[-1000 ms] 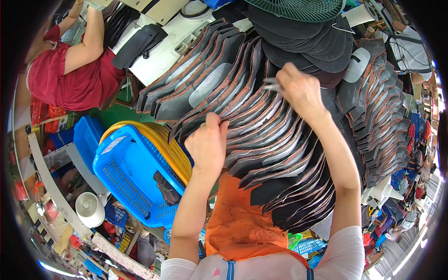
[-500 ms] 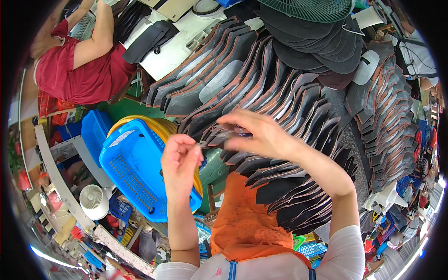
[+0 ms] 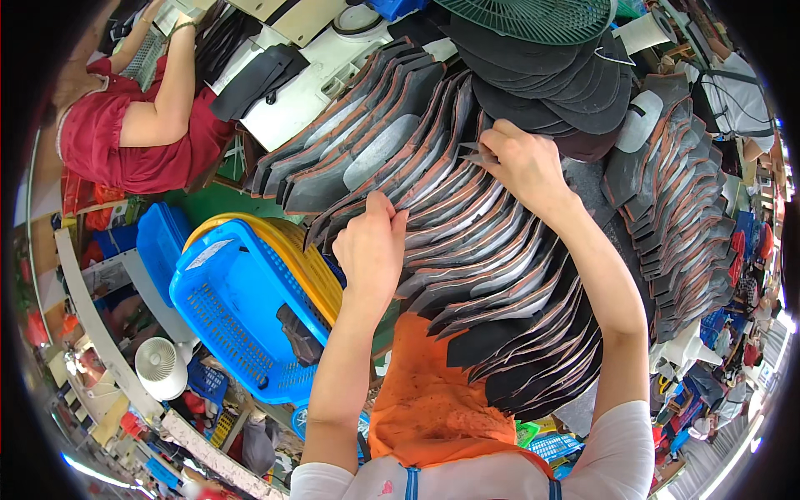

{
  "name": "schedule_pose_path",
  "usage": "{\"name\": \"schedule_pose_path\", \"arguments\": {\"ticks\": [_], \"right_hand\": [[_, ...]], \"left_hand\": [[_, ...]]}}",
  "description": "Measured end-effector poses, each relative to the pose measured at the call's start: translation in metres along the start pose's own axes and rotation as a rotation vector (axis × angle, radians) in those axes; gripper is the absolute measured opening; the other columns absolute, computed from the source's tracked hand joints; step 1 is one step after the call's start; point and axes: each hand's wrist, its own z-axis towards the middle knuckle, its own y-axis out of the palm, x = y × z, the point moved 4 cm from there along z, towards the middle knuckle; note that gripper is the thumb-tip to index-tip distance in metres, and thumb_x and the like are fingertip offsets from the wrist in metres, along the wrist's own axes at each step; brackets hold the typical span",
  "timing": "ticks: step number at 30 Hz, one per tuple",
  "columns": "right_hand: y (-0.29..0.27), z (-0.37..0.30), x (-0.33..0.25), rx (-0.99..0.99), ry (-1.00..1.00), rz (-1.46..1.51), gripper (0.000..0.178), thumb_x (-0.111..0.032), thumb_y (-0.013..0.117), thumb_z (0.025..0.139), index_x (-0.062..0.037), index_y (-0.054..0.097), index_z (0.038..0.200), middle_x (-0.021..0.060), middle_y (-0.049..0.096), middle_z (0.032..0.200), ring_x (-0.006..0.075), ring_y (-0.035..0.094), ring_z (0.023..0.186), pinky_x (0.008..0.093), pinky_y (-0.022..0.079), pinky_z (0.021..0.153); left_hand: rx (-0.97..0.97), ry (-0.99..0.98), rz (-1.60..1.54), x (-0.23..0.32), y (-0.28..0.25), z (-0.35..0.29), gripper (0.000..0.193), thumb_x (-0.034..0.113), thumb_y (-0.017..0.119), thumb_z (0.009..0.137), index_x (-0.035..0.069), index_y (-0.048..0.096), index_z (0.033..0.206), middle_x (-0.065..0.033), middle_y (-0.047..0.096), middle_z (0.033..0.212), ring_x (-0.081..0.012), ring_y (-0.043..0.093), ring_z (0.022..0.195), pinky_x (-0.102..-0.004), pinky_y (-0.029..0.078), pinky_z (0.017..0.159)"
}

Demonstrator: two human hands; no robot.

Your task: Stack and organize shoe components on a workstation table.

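A long row of overlapping dark curved sheet pieces [image 3: 467, 221], with reddish-brown and pale edges, fans out in front of me. My left hand [image 3: 368, 250] is closed, thumb and fingers pinched together at the left ends of the row. What lies between them is mostly hidden. My right hand [image 3: 527, 169] pinches a thin grey-black piece, whose pointed tip sticks out left of the fingers. Whether both hands hold the same piece cannot be told.
Left of my arm are a blue basket [image 3: 237, 333] with a dark scrap [image 3: 297, 335] inside and a yellow basket [image 3: 321, 287]. Rounded black sheets [image 3: 533, 75] lie under a green fan grille [image 3: 542, 21]. Another row [image 3: 667, 208] lies right. A person in red [image 3: 133, 150] works at far left.
My hands have moved apart. The right went up and to the right across the row; the left moved up and right from beside the basket to the row's left ends.
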Motion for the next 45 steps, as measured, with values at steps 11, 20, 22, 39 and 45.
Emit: {"name": "schedule_pose_path", "arguments": {"ticks": [11,20,22,39,45], "right_hand": [[0.033,-0.019,-0.089,-0.04,-0.553,0.319,0.035,-0.017,0.065,0.072,-0.0083,0.056,0.105,0.005,0.052,0.08,0.0217,0.057,0.07,0.0326,0.047,0.062],[0.023,-0.021,-0.102,-0.468,-0.15,0.913,0.056,-0.029,0.071,0.071,-0.0078,0.05,0.118,0.0123,0.061,0.091,0.0235,0.06,0.076,0.0321,0.047,0.07],[0.024,-0.024,-0.103,-0.458,-0.156,1.03,0.032,-0.022,0.068,0.075,-0.0048,0.058,0.1,0.0103,0.06,0.076,0.0176,0.059,0.069,0.0301,0.046,0.066],[-0.007,0.038,-0.005,0.388,-0.103,-0.028,0.028,-0.018,0.065,0.074,-0.0104,0.057,0.1,0.0071,0.054,0.084,0.026,0.057,0.067,0.0335,0.047,0.056],[0.031,-0.004,-0.116,-0.091,-0.554,0.294,0.042,-0.01,0.064,0.066,-0.0104,0.057,0.107,0.005,0.053,0.08,0.0189,0.057,0.073,0.0326,0.047,0.056]], "left_hand": [[-0.325,-0.24,-0.767,-0.056,-0.023,-0.023,0.017,0.005,0.062,0.077,0.003,0.048,0.086,-0.003,0.053,0.057,-0.0082,0.052,0.054,-0.0232,0.037,0.049],[-0.167,-0.192,-1.094,-0.045,-0.046,-0.051,0.01,-0.001,0.049,0.084,0.005,0.045,0.089,0.0008,0.048,0.065,-0.0049,0.042,0.055,-0.0186,0.034,0.049],[-0.218,-0.119,-1.155,-0.022,-0.039,-0.047,0.011,-0.001,0.049,0.084,0.004,0.045,0.091,0.0001,0.048,0.067,-0.0054,0.044,0.058,-0.0186,0.034,0.051],[-0.026,-0.021,0.165,-0.034,-0.03,0.011,0.016,0.017,0.064,0.076,0.004,0.06,0.084,-0.0104,0.058,0.058,-0.0251,0.057,0.053,-0.035,0.043,0.054],[-0.298,-0.262,-0.913,-0.085,-0.036,-0.025,0.019,0.002,0.059,0.08,0.001,0.05,0.097,-0.0026,0.055,0.062,-0.0074,0.053,0.061,-0.0197,0.038,0.054]]}}
